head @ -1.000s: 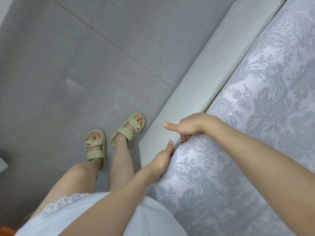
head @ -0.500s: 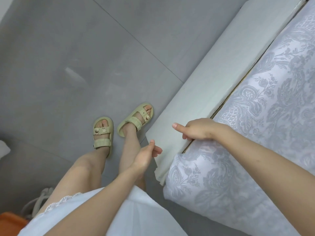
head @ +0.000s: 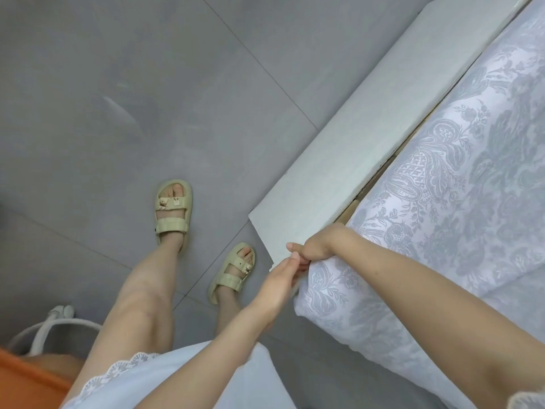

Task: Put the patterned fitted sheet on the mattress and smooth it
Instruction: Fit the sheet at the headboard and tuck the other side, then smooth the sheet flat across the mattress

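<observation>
Here, the patterned fitted sheet (head: pixel 460 202), white with a grey floral damask print, lies over the top of the mattress, which is hidden beneath the fabric, and wraps down over its near corner. The right hand (head: pixel 320 243) rests on that corner with its fingers curled round a bunch of the sheet and its thumb pointing out to the left. The left hand (head: pixel 280 280) reaches in from below and pinches the same fold of fabric between thumb and fingers, just under the right hand, so the two hands touch. The pale bed frame (head: pixel 339 160) runs diagonally alongside the mattress. A narrow gap between the two shows a strip of wood.

On the grey tiled floor (head: pixel 147 98) stand two feet in pale green sandals (head: pixel 174 212), just beside the end of the frame. A white lace-edged skirt (head: pixel 165 382) fills the lower centre. At the lower left corner, an orange container (head: pixel 26 379) and white looped handles (head: pixel 50 329) are cut off by the picture edge, and their contents cannot be made out.
</observation>
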The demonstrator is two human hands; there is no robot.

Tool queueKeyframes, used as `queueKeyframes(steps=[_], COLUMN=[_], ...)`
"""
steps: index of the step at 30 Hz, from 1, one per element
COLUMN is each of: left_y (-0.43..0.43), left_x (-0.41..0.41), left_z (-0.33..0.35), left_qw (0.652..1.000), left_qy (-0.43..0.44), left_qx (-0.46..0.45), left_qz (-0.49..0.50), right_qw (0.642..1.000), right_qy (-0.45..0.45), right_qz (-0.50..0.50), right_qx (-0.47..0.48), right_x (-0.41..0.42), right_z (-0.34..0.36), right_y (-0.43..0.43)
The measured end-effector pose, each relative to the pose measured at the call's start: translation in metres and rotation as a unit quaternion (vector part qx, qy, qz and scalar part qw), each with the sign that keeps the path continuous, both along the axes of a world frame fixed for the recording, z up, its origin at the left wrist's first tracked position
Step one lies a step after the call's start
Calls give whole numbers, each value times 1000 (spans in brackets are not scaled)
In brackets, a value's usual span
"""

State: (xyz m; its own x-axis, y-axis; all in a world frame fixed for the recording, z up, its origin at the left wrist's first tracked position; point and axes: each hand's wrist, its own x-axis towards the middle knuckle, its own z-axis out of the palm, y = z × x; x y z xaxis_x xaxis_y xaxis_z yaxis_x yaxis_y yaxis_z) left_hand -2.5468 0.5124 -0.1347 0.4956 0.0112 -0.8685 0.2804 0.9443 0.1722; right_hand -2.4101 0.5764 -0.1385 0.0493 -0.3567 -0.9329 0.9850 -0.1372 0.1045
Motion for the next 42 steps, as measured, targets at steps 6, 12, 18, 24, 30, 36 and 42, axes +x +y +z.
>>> queueKeyframes(steps=[6,12,18,24,30,36,42], left_y=[-18,-20,-6,31,30,44,57], left_x=[18,22,34,52,101,165,213], left_z=[8,0,-2,48,146,251,317], left_qw=[997,982,917,789,728,656,576], left_qy=[22,94,183,259,162,58,-14], left_qx=[70,160,281,415,533,622,706], left_qz=[-9,-37,-217,-371,-399,-423,-411], right_qw=[837,650,721,824,664,433,312], right_qy=[-31,-86,34,-106,-188,-280,-308], right_qz=[-312,-231,-215,-282,-508,-638,-664], right_qx=[448,719,658,479,516,572,606], right_x=[18,22,2,11,33,85,111], right_z=[52,93,87,103,185,286,323], right_y=[-6,-90,-160,-211,-217,-219,-229])
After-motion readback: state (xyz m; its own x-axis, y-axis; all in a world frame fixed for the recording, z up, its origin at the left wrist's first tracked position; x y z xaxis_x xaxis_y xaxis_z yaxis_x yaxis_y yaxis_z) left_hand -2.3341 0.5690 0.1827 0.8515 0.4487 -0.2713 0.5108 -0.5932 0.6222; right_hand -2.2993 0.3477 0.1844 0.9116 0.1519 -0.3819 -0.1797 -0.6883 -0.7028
